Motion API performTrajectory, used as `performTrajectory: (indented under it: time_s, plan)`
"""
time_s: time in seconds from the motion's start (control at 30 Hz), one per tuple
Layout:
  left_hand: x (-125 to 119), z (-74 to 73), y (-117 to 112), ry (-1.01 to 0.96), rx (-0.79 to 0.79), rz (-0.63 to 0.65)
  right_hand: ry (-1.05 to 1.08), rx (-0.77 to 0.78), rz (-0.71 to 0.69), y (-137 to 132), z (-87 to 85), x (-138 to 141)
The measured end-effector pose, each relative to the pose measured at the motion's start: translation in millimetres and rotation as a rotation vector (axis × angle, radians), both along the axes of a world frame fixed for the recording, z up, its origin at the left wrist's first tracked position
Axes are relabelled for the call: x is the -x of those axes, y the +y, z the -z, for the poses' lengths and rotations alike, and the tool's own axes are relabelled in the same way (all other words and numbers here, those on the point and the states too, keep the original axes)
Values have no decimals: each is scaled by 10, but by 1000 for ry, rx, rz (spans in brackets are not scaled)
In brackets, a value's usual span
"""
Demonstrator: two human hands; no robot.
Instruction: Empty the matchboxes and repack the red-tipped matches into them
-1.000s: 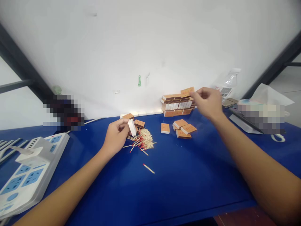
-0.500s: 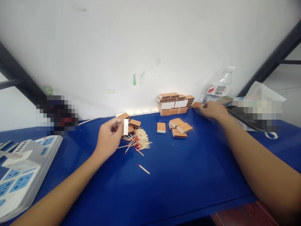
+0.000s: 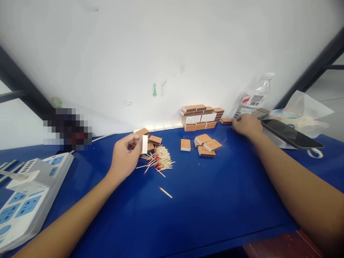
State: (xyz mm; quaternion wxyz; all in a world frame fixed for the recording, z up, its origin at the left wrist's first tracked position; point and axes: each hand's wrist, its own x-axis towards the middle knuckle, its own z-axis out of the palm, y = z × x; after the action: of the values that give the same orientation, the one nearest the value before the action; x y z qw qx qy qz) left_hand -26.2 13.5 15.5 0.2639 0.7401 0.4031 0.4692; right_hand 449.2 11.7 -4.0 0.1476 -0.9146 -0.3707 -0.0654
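Note:
My left hand [image 3: 127, 152] pinches a matchbox [image 3: 144, 144], its white end facing me; the fingers hide most of it. Beneath and beyond that hand are orange matchboxes [image 3: 155, 140] and a heap of red-tipped matches [image 3: 163, 157]. At the back right, my right hand [image 3: 246, 125] rests low over the table, fingers slightly bent and just right of a flat matchbox [image 3: 226, 121]. It appears to hold nothing, though its fingertips are partly hidden. Left of that box, a stack of matchboxes [image 3: 200, 126] stands against the wall, with a row of upright white-ended ones in its middle.
Several loose matchboxes [image 3: 206, 152] lie mid-table, with a single match [image 3: 165, 192] nearer me. A plastic bottle [image 3: 255, 95] leans on the wall. A phone [image 3: 291, 133] and a plastic bag [image 3: 306, 107] lie right; a power strip [image 3: 51, 186] is left.
My right hand has drawn slightly right, off the matchbox by the stack, which now lies flat. My left hand keeps its hold. The view has shifted slightly.

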Motion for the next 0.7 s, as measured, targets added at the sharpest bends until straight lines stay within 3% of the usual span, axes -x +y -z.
performTrajectory:
  time_s: [0.23, 0.5, 0.7]
  plan:
    - [-3, 5, -20, 16, -7, -3, -29, 52, -62, 51, 12, 77]
    - [21, 32, 9, 37, 7, -20, -47, 58, -239, 75, 95, 60]
    - [4, 15, -12, 52, -46, -28, -79, -11, -206, 77, 99, 110]
